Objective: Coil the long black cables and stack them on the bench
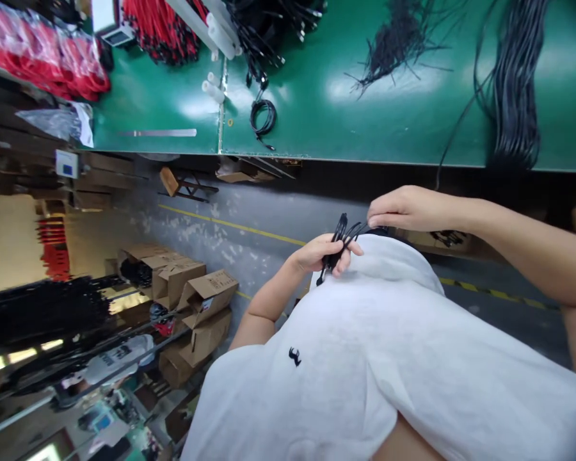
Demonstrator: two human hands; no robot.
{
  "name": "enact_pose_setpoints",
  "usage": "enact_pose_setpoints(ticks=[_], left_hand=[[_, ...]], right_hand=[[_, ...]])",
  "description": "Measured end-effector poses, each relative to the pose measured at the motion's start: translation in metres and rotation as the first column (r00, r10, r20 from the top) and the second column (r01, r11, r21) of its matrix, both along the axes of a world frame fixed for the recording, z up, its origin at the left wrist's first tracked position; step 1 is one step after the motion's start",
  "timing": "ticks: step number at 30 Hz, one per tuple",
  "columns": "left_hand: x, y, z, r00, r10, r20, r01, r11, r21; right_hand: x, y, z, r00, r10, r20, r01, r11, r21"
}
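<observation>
Just in front of the white shirt (388, 358), left hand (324, 253) grips the looped black cable (338, 238) while right hand (403, 208) pinches its strand, looks mid-coiling, next wrap needs steady tension.

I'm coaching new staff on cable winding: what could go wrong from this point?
1. The left hand grips the black cable coil with its fingers only, while the right hand pinches its loose strands. A slip could let the loops spring open.
2. Both hands work close to the white shirt, short of the green table. A dropped coil would probably land on the floor.
</observation>
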State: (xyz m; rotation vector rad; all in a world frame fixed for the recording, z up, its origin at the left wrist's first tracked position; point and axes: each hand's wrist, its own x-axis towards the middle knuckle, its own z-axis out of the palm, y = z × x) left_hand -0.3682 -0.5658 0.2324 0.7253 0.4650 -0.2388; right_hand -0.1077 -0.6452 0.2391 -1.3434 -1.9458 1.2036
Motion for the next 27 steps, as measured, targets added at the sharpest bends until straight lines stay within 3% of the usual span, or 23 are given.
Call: enact_pose_setpoints(ticks=[4,7,9,12,14,16,18,20,24,27], left_hand=[[-0.004,0.0,0.0,0.985,0.102,-0.14,-0.116,0.988,-0.099],[-0.008,0.002,0.004,0.919,0.237,-0.316,-0.271,0.96,-0.07],[-0.012,0.006,0.009,0.841,0.414,-0.349,-0.432,0.901,0.028],[-0.02,0.012,0.02,0.698,0.676,-0.234,-0.658,0.735,0.161],[-0.023,0.016,0.027,0.65,0.741,-0.172,-0.721,0.672,0.169],[-0.023,0.018,0.031,0.654,0.735,-0.18,-0.724,0.677,0.131],[-0.023,0.018,0.03,0.673,0.701,-0.236,-0.705,0.705,0.083],[-0.021,0.017,0.024,0.697,0.654,-0.295,-0.672,0.739,0.05],[-0.017,0.008,0.012,0.803,0.489,-0.34,-0.521,0.853,-0.003],[-0.013,-0.001,0.009,0.855,0.398,-0.334,-0.434,0.9,-0.04]], right_hand=[[-0.02,0.012,0.006,0.998,-0.005,-0.066,0.01,0.997,0.076],[-0.013,0.022,-0.008,0.99,-0.052,-0.132,0.06,0.996,0.06],[0.005,0.017,-0.037,0.98,-0.137,-0.144,0.145,0.989,0.043],[0.044,-0.01,-0.095,0.942,-0.336,-0.007,0.336,0.941,0.046],[0.068,-0.036,-0.127,0.888,-0.415,0.197,0.409,0.91,0.068],[0.081,-0.06,-0.141,0.812,-0.469,0.347,0.471,0.878,0.083],[0.08,-0.075,-0.132,0.783,-0.497,0.373,0.496,0.862,0.107],[0.065,-0.076,-0.106,0.818,-0.484,0.312,0.486,0.871,0.078],[0.021,-0.036,-0.051,0.934,-0.327,0.146,0.339,0.938,-0.065],[0.001,-0.001,-0.037,0.964,-0.251,0.089,0.246,0.967,0.068]])
